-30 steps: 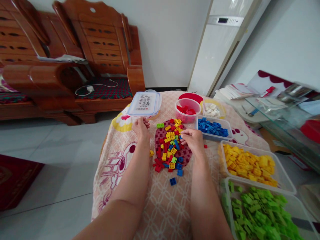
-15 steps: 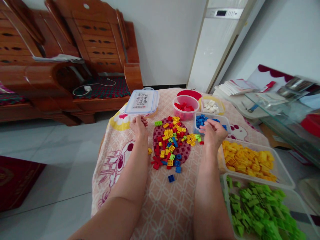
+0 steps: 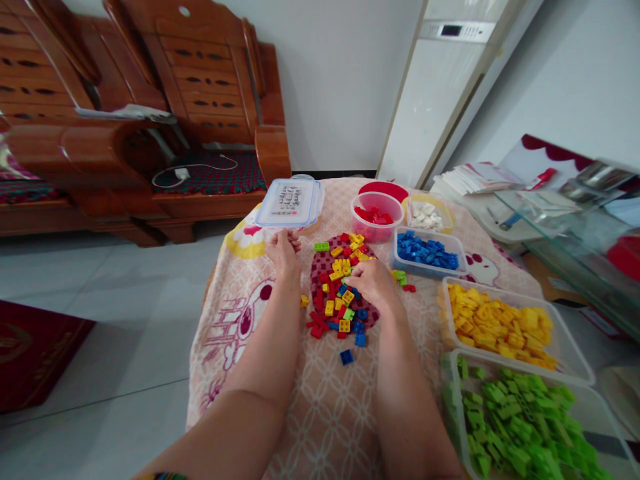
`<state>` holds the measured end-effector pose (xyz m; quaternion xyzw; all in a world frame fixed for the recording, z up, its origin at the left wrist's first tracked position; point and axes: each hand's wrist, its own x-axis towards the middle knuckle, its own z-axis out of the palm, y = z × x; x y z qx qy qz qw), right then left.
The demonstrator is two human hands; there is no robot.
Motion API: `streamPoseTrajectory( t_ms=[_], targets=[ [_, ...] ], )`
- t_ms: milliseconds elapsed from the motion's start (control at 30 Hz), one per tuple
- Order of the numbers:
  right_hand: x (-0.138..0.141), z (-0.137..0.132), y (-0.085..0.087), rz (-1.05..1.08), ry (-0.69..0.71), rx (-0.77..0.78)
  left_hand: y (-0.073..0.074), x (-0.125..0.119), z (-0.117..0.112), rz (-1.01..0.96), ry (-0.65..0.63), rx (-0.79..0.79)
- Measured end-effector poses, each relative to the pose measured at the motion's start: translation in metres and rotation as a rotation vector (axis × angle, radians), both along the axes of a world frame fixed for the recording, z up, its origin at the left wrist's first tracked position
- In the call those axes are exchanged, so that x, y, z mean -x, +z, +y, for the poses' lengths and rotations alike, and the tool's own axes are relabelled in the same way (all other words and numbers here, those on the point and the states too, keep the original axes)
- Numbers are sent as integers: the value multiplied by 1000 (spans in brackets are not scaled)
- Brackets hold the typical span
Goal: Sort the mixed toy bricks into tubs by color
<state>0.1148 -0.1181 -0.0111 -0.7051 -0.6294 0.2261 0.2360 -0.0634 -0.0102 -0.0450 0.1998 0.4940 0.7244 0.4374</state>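
Observation:
My right hand (image 3: pixel 373 283) is over the mixed pile of toy bricks, its fingers pinched at a long blue brick (image 3: pixel 355 293) that they partly cover. My left hand (image 3: pixel 284 253) hovers left of the pile, just in front of the lidded box, with its fingers curled; what they hold, if anything, is hidden. Red, yellow, green and blue pieces lie mixed on the dark red patch of the cloth, a yellow brick (image 3: pixel 345 326) among them. Nearer to me sits a dark blue brick (image 3: pixel 347 357), apart from the rest.
Sorted bricks fill a pink-tinted tub (image 3: pixel 377 230) of red, a small box (image 3: pixel 427 220) of white, a blue-brick box (image 3: pixel 430 270), a yellow-brick box (image 3: pixel 570 347) and a green-brick box (image 3: pixel 453 400). A lidded box (image 3: pixel 287 202) stands back left. A glass shelf (image 3: pixel 545 230) adjoins the right side.
My right hand has moved left and down from above the blue-brick box to the mixed pile. My left hand stays by the lidded box. The view has shifted slightly.

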Motion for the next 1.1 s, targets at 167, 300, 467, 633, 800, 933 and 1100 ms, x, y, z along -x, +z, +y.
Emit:
streamPoseTrajectory(
  t_ms=[167,300,467,633,800,933,1100],
  targets=[
    [2,0,0,-20,24,44,-1,0,2,15,5,-1],
    [-11,1,-1,208,-17,15,-1,0,2,21,19,14],
    [-28,3,0,640,-335,-174,1,-1,0,17,11,14],
    [-44,8,-1,903,-687,-640,1,-1,0,2,10,0],
    [-53,7,-1,914,-757,-690,0,-1,1,-12,8,-3],
    [-48,0,2,805,-559,-499,-1,-1,2,-14,10,-12],
    [-28,-7,9,552,-110,29,1,-2,1,-10,16,0]
  ],
)
